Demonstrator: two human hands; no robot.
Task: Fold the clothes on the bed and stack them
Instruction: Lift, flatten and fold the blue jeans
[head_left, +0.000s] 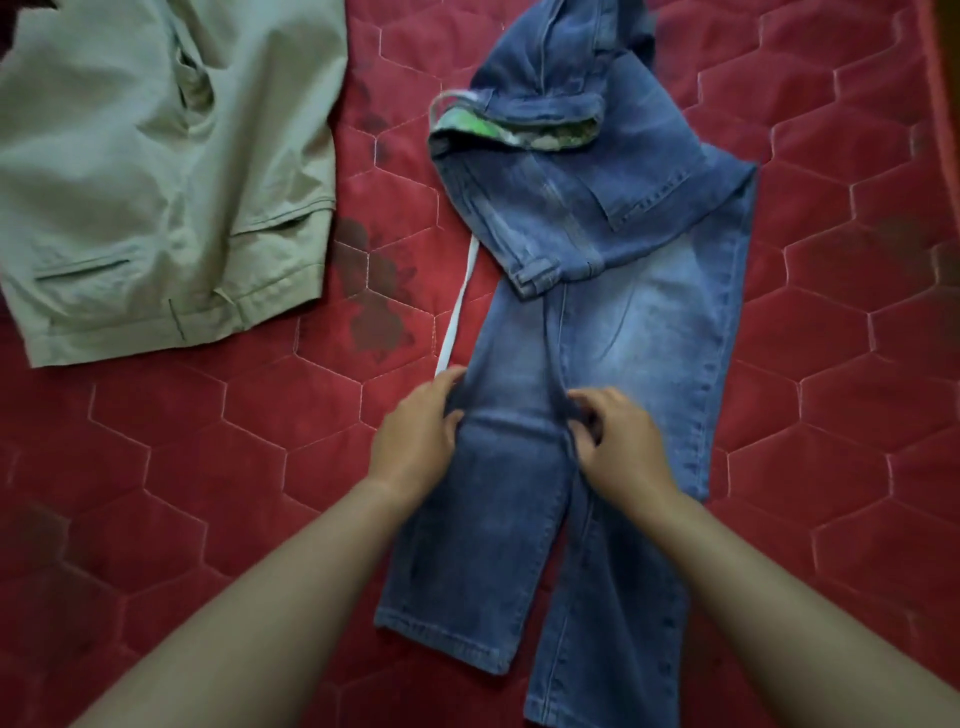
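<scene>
Your left grip (415, 431) and right grip (618, 441) each pinch one leg of the jeans (623, 322), spread mid-bed (208, 467); pale green shorts (156, 171) lie toward its far left edge.

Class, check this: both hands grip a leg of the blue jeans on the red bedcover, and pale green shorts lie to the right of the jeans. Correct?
No. The head view shows the shorts lying to the left of the jeans, not the right. The rest holds: left hand and right hand both grip a jeans leg on the red bedcover.
</scene>
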